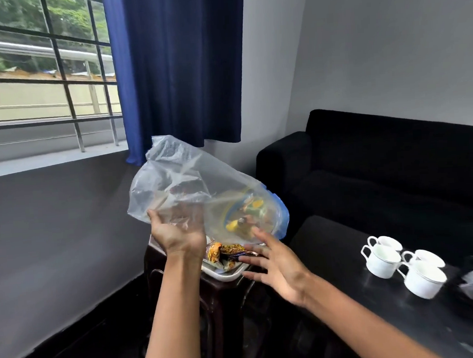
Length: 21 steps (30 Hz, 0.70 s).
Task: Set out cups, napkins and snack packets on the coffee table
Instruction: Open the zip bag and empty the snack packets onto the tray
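Head view: four white cups (401,264) clustered on black coffee table (330,245); snack packets (226,252) on white tray (224,275) atop dark side stand (223,298). Left hand (177,232) grips clear plastic bag (192,192) holding a packet above tray. Right hand (279,267) spread, released, just under bag. Black sofa (381,170), blue curtain (178,69), barred window (43,66) behind.

A dark wooden side table (231,295) stands under the window, carrying a white tray (226,273) with snack packets (226,252) on it. To its right, the black coffee table (347,296) bears four white cups (401,265) clustered together.
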Available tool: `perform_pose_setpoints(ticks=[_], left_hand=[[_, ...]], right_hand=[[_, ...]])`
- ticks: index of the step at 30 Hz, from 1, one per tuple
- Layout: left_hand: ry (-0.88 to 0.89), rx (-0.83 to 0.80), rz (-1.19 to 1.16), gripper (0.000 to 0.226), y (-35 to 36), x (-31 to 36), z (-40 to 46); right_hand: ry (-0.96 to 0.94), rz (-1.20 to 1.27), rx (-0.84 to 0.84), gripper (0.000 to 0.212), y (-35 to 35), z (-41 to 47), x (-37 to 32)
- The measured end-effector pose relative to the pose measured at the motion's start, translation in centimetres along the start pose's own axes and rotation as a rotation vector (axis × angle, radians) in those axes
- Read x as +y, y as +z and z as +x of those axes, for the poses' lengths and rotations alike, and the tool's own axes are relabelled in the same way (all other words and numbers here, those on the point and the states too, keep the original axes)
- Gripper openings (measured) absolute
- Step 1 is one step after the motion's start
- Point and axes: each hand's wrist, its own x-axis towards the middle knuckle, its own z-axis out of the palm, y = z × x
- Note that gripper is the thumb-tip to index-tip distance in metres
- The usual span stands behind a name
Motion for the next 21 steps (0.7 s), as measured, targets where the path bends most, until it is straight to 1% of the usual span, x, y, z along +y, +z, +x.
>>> perform_pose_setpoints(ticks=[2, 3, 4, 6, 7, 8, 9, 10, 11, 12, 13, 14, 15, 16, 17, 18, 19, 20, 21], left_hand=[[-0.027, -0.035, 0.026, 0.045, 0.0, -0.6, 0.1], [-0.035, -0.058, 0.059, 0.046, -0.1, -0.9, 0.1], [-0.039, -0.095, 0.109, 0.046, 0.0, -1.3, -0.1], [-0.039, -0.16, 0.234, 0.042, -0.1, -2.0, -0.2], [-0.041, -0.176, 0.319, 0.037, -0.1, -2.6, -0.3], [-0.048, -0.193, 0.404, 0.033, 0.1, -3.1, -0.6], [-0.049, -0.192, 0.489, 0.028, 0.1, -3.6, -0.7], [-0.045, -0.194, 0.569, 0.026, 0.2, -4.1, -1.0], [-0.024, -0.213, 0.67, 0.025, 0.1, -4.7, -1.1], [-0.004, -0.256, 0.779, 0.024, -0.1, -5.3, -1.6], [0.008, -0.306, 0.883, 0.02, -0.6, -5.8, -1.8], [0.01, -0.349, 0.988, 0.014, -1.2, -6.2, -2.1], [-0.002, -0.358, 1.112, 0.017, -1.8, -6.5, -2.3], [-0.029, -0.339, 1.231, 0.024, -2.4, -6.7, -2.4], [-0.061, -0.329, 1.308, 0.021, -2.8, -6.9, -2.3], [-0.108, -0.313, 1.316, 0.013, -3.0, -7.1, -2.5], [-0.166, -0.288, 1.3, 0.015, -3.0, -7.5, -2.5], [-0.215, -0.244, 1.275, 0.024, -3.1, -8.0, -2.3], [-0.238, -0.221, 1.27, 0.028, -3.2, -8.3, -2.1]], right_hand=[[0.019, 0.125, -0.071, 0.041, 0.2, -0.6, -0.9], [0.015, 0.187, -0.081, 0.05, 0.1, -0.7, -1.3], [0.007, 0.251, -0.085, 0.063, 0.2, -0.8, -1.8], [-0.021, 0.372, -0.098, 0.096, 0.3, -1.0, -2.7], [-0.037, 0.419, -0.098, 0.108, 0.2, -1.2, -3.2], [-0.049, 0.453, -0.096, 0.112, 0.2, -1.3, -3.6], [-0.059, 0.474, -0.093, 0.107, 0.2, -1.4, -3.9], [-0.077, 0.469, -0.086, 0.094, 0.1, -1.5, -4.2], [-0.101, 0.441, -0.066, 0.075, 0.0, -1.5, -4.5], [-0.121, 0.407, -0.033, 0.059, -0.2, -1.6, -4.7], [-0.137, 0.384, 0.004, 0.049, -0.4, -1.6, -4.8], [-0.145, 0.369, 0.044, 0.043, -0.6, -1.6, -4.9], [-0.15, 0.356, 0.087, 0.04, -0.7, -1.7, -5.0], [-0.155, 0.337, 0.139, 0.037, -0.9, -1.7, -5.0], [-0.16, 0.318, 0.203, 0.034, -1.1, -1.7, -4.9], [-0.168, 0.305, 0.274, 0.033, -1.3, -1.7, -4.7], [-0.185, 0.299, 0.346, 0.033, -1.6, -1.6, -4.3], [-0.213, 0.294, 0.417, 0.034, -1.9, -1.5, -4.0], [-0.255, 0.282, 0.49, 0.035, -2.2, -1.3, -3.6]])
